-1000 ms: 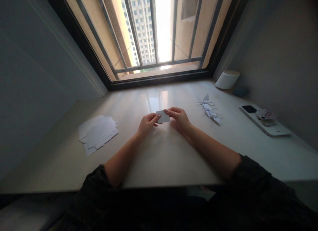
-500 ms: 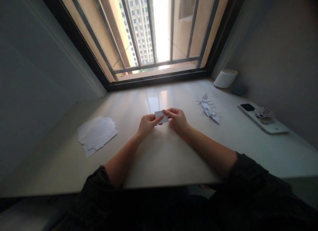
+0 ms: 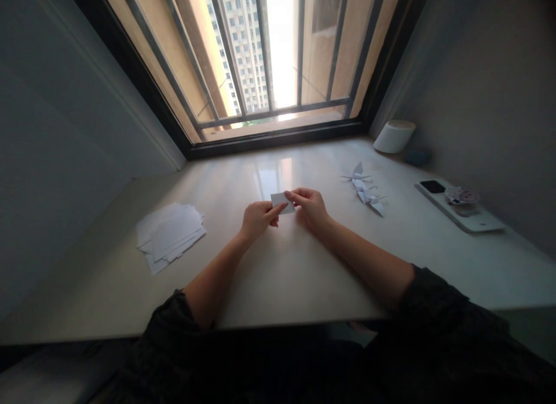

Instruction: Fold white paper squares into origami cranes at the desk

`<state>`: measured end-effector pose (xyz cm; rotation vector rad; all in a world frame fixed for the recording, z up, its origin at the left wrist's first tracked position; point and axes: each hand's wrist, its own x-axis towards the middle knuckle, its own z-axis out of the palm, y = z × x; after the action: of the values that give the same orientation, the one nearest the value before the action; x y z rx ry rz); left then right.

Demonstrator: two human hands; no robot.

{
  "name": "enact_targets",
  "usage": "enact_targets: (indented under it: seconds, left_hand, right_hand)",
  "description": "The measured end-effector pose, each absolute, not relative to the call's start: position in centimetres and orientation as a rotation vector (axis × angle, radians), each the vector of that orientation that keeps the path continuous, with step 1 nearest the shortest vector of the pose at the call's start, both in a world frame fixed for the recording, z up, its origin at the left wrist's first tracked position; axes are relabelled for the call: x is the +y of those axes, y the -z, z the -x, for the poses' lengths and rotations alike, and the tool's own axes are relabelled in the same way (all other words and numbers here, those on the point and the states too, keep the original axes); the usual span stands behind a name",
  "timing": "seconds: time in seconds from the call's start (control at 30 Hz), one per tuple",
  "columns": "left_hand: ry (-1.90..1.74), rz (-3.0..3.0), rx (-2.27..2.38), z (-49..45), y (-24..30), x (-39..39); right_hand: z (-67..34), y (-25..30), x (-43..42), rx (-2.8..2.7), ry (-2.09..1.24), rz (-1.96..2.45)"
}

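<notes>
Both hands pinch one small folded piece of white paper (image 3: 281, 201) between them, just above the middle of the pale counter (image 3: 278, 276). The left hand (image 3: 257, 219) closes thumb and forefinger on the paper's lower left part, its fingertips (image 3: 280, 208) reaching onto the sheet. The right hand (image 3: 310, 207) closes on the right edge, its fingers (image 3: 292, 194) lying across the top right corner. The paper sits between the two grips, more of it showing on the left hand's side, with its upper left corner free. Whether its lower edge touches the counter cannot be told.

Well apart toward the left edge of the counter lies a loose stack of white sheets (image 3: 170, 235), fanned and flat. Toward the right, beyond the right hand, lie folded paper figures (image 3: 365, 190), close together, with thin points sticking out. Near the far right corner a white cylinder (image 3: 394, 136) stands by the wall, with a small dark object (image 3: 416, 157) just beside it. Along the right edge lies a phone (image 3: 458, 210), a round patterned object (image 3: 461, 195) on top of it. The far edge of the counter meets a barred window (image 3: 278, 62).
</notes>
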<state>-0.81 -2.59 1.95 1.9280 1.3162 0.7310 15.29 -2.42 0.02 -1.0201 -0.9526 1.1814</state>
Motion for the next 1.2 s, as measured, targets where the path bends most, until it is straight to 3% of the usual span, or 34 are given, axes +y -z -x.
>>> enact_targets:
  seconds: [0.47, 0.8, 1.2]
  left_hand:
    - [-0.683, -1.956, 1.042, 0.9, -1.7, -2.3]
    - [-0.763, -2.12, 1.232, 1.1, -1.7, -2.8]
    - [-0.708, -2.076, 1.142, 1.2, -1.5, -2.6]
  right_hand:
    - [-15.8, -0.1, -2.1, -0.938, -1.159, 1.03]
    - [-15.9, 0.2, -2.0, -1.127, -1.16, 0.945]
    - [-17.0, -0.1, -2.2, -1.349, -1.162, 1.012]
